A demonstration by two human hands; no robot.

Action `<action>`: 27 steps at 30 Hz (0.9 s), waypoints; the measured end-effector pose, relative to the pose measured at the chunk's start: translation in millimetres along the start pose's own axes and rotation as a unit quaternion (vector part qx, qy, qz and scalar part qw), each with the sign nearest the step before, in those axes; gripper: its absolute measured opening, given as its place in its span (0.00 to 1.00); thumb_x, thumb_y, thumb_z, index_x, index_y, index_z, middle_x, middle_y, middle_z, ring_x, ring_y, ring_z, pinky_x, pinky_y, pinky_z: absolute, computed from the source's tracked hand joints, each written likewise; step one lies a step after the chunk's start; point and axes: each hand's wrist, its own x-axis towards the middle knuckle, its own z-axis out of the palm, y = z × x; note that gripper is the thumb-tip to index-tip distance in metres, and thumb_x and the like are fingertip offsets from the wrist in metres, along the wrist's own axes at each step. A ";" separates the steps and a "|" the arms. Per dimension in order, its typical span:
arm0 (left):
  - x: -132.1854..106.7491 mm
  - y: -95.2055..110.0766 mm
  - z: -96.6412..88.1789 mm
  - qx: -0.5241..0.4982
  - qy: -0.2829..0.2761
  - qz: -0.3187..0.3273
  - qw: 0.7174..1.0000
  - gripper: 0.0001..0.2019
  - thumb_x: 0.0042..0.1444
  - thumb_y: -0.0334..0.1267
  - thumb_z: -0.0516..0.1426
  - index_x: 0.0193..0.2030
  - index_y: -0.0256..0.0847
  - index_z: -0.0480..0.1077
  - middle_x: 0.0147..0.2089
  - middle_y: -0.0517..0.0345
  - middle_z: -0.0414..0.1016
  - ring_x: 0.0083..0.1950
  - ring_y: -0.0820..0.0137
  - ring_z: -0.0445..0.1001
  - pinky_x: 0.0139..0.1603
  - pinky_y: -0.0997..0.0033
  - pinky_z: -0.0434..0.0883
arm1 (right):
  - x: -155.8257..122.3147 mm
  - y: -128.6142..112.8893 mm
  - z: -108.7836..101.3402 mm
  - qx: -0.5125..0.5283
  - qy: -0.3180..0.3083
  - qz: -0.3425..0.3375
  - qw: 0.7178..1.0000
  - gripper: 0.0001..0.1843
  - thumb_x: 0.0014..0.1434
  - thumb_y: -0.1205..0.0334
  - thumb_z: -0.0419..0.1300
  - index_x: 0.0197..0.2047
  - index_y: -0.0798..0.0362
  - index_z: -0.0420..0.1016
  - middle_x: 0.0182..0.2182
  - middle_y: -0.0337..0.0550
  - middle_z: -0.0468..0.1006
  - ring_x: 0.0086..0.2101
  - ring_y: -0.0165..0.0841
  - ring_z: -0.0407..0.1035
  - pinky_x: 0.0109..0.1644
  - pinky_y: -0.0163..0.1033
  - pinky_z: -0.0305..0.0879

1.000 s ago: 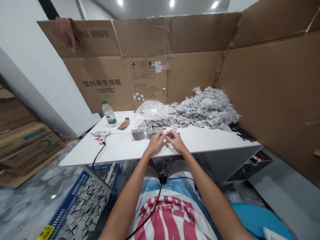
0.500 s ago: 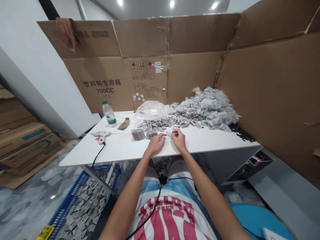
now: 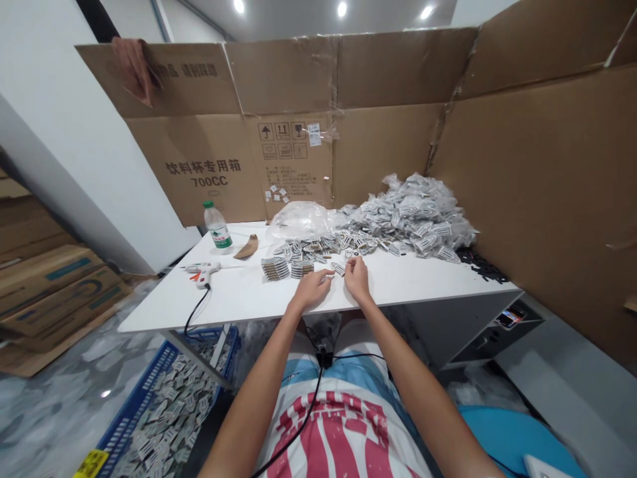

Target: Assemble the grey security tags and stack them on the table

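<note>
My right hand (image 3: 356,279) is at the table's front, its fingers pinched at the edge of a small grey piece with white and black stripes (image 3: 338,269). Beside it, my left hand (image 3: 312,288) has curled fingers, with the index pointing toward that piece. Whatever lies between its fingertips is too small to make out. Two neat stacks, a larger stack of grey pieces (image 3: 275,268) and a smaller stack (image 3: 301,268), stand just left of my hands. Behind them spreads a loose heap of similar striped pieces (image 3: 355,241).
A pile of pieces in clear plastic bags (image 3: 418,216) fills the back right, near black parts (image 3: 482,265). Left are a glue gun (image 3: 203,272), a bottle (image 3: 217,226) and a curved brown piece (image 3: 246,247). Cardboard walls (image 3: 388,146) surround the table; a blue basket (image 3: 134,398) sits below.
The striped piece between my hands has turned, so more of its face shows. My right fingers have shifted slightly right and closed together; my left hand has barely moved.
</note>
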 end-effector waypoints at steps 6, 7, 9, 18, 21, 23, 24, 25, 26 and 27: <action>0.2 3.4 1.1 0.093 -0.025 0.001 0.995 0.23 0.72 0.44 0.52 0.69 0.51 0.75 0.56 0.49 0.85 0.57 0.54 0.81 0.58 0.61 0.72 | -2.2 -2.3 2.2 -0.011 -0.048 -0.008 0.999 0.04 0.66 0.60 0.50 0.43 0.46 0.63 0.41 0.51 0.77 0.45 0.49 0.70 0.54 0.51 0.65; 0.2 4.0 0.9 0.103 -0.029 0.003 0.994 0.23 0.72 0.45 0.52 0.70 0.52 0.74 0.56 0.49 0.85 0.57 0.54 0.82 0.57 0.61 0.72 | -1.8 -2.6 1.6 0.003 -0.053 -0.006 0.999 0.03 0.66 0.58 0.50 0.43 0.45 0.62 0.41 0.51 0.77 0.45 0.49 0.71 0.54 0.51 0.66; 0.1 5.0 0.0 0.109 -0.036 0.006 0.993 0.23 0.72 0.46 0.51 0.70 0.52 0.74 0.55 0.49 0.85 0.56 0.54 0.82 0.57 0.61 0.72 | -1.2 -3.8 0.2 0.052 -0.068 0.001 0.996 0.05 0.67 0.55 0.51 0.43 0.45 0.61 0.42 0.49 0.79 0.45 0.47 0.73 0.53 0.51 0.68; -1.6 6.7 -2.5 0.085 -0.030 0.015 0.996 0.20 0.71 0.46 0.52 0.63 0.51 0.79 0.53 0.50 0.86 0.54 0.55 0.82 0.55 0.62 0.71 | -7.8 -17.1 -4.8 0.246 -0.150 0.035 0.957 0.11 0.67 0.47 0.57 0.44 0.44 0.63 0.38 0.44 0.86 0.43 0.42 0.82 0.48 0.45 0.74; -2.7 7.3 -3.0 0.044 -0.018 0.016 0.999 0.18 0.71 0.46 0.53 0.58 0.51 0.82 0.52 0.52 0.86 0.53 0.57 0.82 0.53 0.65 0.71 | -8.1 -18.3 -7.3 0.212 -0.138 0.028 0.967 0.10 0.64 0.49 0.57 0.43 0.45 0.65 0.36 0.43 0.85 0.41 0.42 0.81 0.48 0.45 0.73; -3.6 7.9 -3.8 0.013 -0.007 0.017 1.000 0.17 0.71 0.46 0.53 0.54 0.50 0.83 0.50 0.53 0.86 0.51 0.59 0.82 0.51 0.67 0.71 | -7.5 -18.5 -8.8 0.188 -0.135 0.027 0.972 0.10 0.63 0.50 0.57 0.43 0.45 0.66 0.34 0.42 0.84 0.39 0.41 0.81 0.46 0.44 0.72; -4.0 8.3 -4.2 0.001 0.000 0.016 1.000 0.17 0.71 0.46 0.53 0.53 0.49 0.83 0.49 0.53 0.86 0.51 0.59 0.82 0.51 0.68 0.71 | -7.1 -18.5 -9.4 0.180 -0.133 0.029 0.974 0.10 0.62 0.50 0.57 0.42 0.45 0.67 0.33 0.42 0.84 0.38 0.41 0.80 0.45 0.44 0.72; -4.3 8.7 -4.6 -0.007 0.007 0.014 1.000 0.17 0.70 0.46 0.53 0.53 0.49 0.83 0.48 0.54 0.86 0.50 0.59 0.82 0.50 0.68 0.70 | -6.9 -18.5 -9.8 0.176 -0.130 0.034 0.975 0.10 0.61 0.50 0.57 0.42 0.45 0.66 0.32 0.41 0.83 0.36 0.40 0.79 0.44 0.43 0.71; -4.5 9.1 -5.0 -0.011 0.012 0.010 1.000 0.16 0.70 0.45 0.54 0.54 0.49 0.82 0.47 0.54 0.86 0.49 0.59 0.82 0.50 0.68 0.70 | -6.7 -18.6 -10.0 0.175 -0.126 0.042 0.976 0.10 0.60 0.50 0.56 0.41 0.45 0.66 0.30 0.40 0.82 0.34 0.40 0.79 0.43 0.43 0.71; -4.7 9.4 -5.2 -0.012 0.016 0.004 1.000 0.16 0.70 0.44 0.54 0.55 0.49 0.82 0.46 0.54 0.86 0.49 0.60 0.82 0.51 0.68 0.70 | -6.6 -18.6 -10.2 0.178 -0.124 0.050 0.975 0.10 0.60 0.50 0.56 0.40 0.45 0.65 0.28 0.38 0.81 0.32 0.39 0.78 0.40 0.42 0.71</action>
